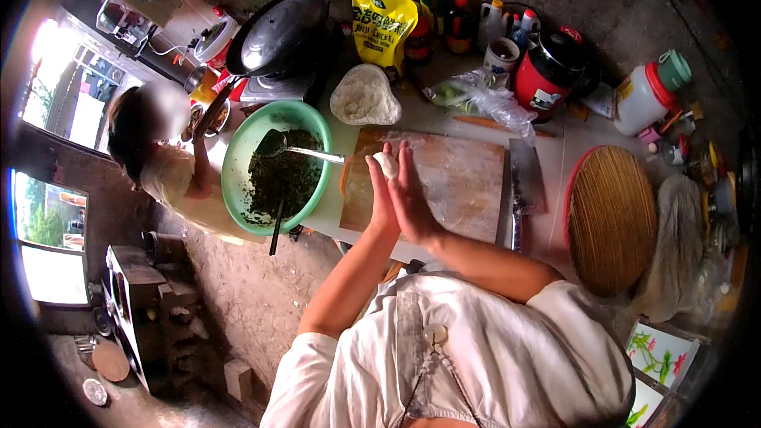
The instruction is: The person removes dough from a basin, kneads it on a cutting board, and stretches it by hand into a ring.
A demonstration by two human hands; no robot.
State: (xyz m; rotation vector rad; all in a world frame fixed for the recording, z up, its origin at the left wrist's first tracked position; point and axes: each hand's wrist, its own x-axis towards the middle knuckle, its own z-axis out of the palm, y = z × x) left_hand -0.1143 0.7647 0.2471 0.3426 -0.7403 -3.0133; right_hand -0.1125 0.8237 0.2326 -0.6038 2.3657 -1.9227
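Note:
A small white lump of dough point(386, 164) sits between my two hands near the fingertips. My left hand point(382, 196) and my right hand point(411, 204) are pressed palm to palm around it, fingers straight and pointing away from me. Both are above the wooden board point(472, 182), which is dusted with flour. Left of them stands a light green basin point(231, 160) of dark chopped greens point(265, 182). A metal ladle point(313, 154) and a dark-handled utensil point(277, 230) rest in it. Behind the board is a white bowl point(336, 103) of flour point(365, 93).
A cleaver point(525, 178) lies right of the board, near a round woven tray point(610, 218). Along the back stand a red kettle point(541, 75), bottles point(460, 24), a yellow bag point(384, 28) and a lidded wok point(281, 32). Another person point(174, 166) is at the left, holding something.

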